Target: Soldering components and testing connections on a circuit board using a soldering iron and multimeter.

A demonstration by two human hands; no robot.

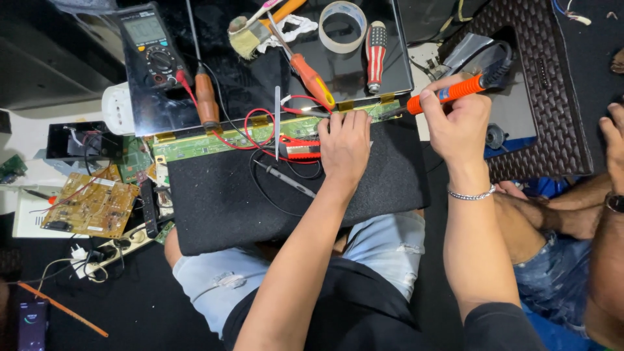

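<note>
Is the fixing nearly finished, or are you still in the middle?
Still in the middle, it seems. Done: the green strip board lies bare on the black pad, with meter and screwdrivers out. In hand: the right hand holds the orange soldering iron to the board's edge while the left hand steadies it. Left: red wires lie loose across the board, and another board sits aside.

An electronics repair workshop: multimeter [151, 47], screwdrivers [312, 79], loose circuit boards [89, 207] and a soldering iron [455, 91].

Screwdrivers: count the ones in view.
3: brown-handled screwdriver beside the multimeter, orange-handled screwdriver mid-panel, striped-handled screwdriver beside the tape roll. More may be hidden.
</note>
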